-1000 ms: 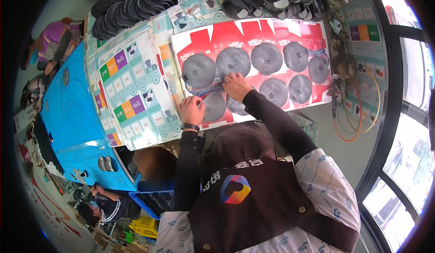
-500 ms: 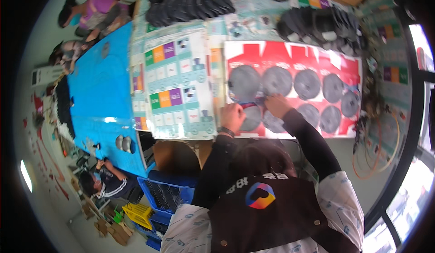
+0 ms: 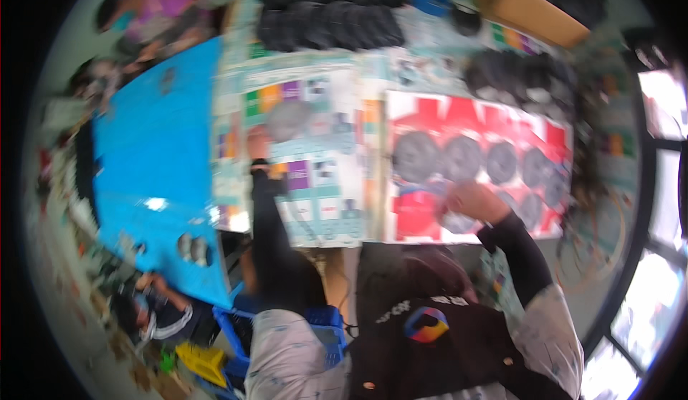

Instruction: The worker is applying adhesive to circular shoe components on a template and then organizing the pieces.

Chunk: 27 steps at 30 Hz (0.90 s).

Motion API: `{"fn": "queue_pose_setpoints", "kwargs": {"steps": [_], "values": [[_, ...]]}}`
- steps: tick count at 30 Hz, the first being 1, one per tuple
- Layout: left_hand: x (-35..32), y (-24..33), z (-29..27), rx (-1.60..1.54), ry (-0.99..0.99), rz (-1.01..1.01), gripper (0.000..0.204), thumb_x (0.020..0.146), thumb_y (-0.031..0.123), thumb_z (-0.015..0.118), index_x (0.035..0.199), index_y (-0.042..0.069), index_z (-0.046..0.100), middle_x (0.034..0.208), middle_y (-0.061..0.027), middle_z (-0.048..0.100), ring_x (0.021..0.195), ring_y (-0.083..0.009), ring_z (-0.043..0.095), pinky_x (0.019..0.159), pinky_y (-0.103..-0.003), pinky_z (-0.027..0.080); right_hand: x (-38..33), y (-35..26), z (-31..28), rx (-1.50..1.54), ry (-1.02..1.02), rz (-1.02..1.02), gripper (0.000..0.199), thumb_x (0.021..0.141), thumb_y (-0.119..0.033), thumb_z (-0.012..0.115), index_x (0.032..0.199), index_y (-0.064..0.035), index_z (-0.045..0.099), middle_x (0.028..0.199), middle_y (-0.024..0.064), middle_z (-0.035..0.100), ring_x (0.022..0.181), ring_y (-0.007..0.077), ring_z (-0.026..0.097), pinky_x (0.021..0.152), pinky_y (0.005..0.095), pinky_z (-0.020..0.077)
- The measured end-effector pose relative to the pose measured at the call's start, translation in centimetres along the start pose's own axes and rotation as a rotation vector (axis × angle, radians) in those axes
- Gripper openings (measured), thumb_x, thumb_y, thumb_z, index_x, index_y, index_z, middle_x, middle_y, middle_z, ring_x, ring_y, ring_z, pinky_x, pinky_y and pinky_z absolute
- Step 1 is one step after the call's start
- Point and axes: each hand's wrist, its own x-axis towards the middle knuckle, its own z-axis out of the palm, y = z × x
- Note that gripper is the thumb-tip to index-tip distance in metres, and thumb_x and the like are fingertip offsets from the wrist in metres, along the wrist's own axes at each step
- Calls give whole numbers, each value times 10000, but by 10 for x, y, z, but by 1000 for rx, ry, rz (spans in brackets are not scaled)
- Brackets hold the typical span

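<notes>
A red-and-white sheet (image 3: 459, 117) lies on the table with several grey discs (image 3: 460, 158) set on it. My right hand (image 3: 467, 201) rests at the sheet's near edge, fingers curled over one grey disc (image 3: 457, 223); the blur hides its grip. My left hand (image 3: 258, 142) is stretched far to the left over printed paper sheets (image 3: 322, 185) with coloured squares. It holds a single grey disc (image 3: 289, 119) by the edge, above those sheets.
A bright blue sheet (image 3: 158, 163) covers the table's left part. Rows of black discs (image 3: 330, 13) and a cardboard box (image 3: 530, 6) lie at the far edge. A blue crate (image 3: 326, 332) stands below me. Other people work at upper left (image 3: 158, 6) and lower left (image 3: 154, 314).
My left hand has left the red sheet and swung left over the printed papers, carrying a grey disc. My right hand has stayed at the red sheet. My head has turned left.
</notes>
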Motion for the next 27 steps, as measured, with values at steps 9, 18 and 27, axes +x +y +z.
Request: {"fn": "queue_pose_setpoints", "kwargs": {"steps": [9, 18, 27], "values": [[41, -15, 95, -766, -133, -731, 422, 914, 382, 607, 1095, 20, 725, 1055, -139, 743, 1004, -303, 687, 892, -393, 508, -31, 41, -30, -219, 78, 263, 320, 761, -119, 764, 1071, -103, 684, 1110, 93, 640, 1142, 305, 583, 990, 427, 464], [2, -23, 63, -1036, -66, -918, 325, 873, 317, 692, 1035, 37, 720, 792, -2, 639, 592, -103, 500, 515, -291, 367, -5, 59, 50, -557, -148, -42, 190, 808, -156, 705, 993, -196, 725, 1086, 48, 591, 1104, 255, 565, 910, 398, 490], [-17, 24, 96, -999, -94, -964, 413, 863, 326, 707, 1131, 12, 721, 1043, -96, 749, 974, -210, 688, 875, -342, 506, -1, 73, 53, -778, -289, -54, 181, 865, -236, 648, 1022, -189, 724, 1030, 44, 613, 1086, 217, 582, 850, 388, 503]]}}
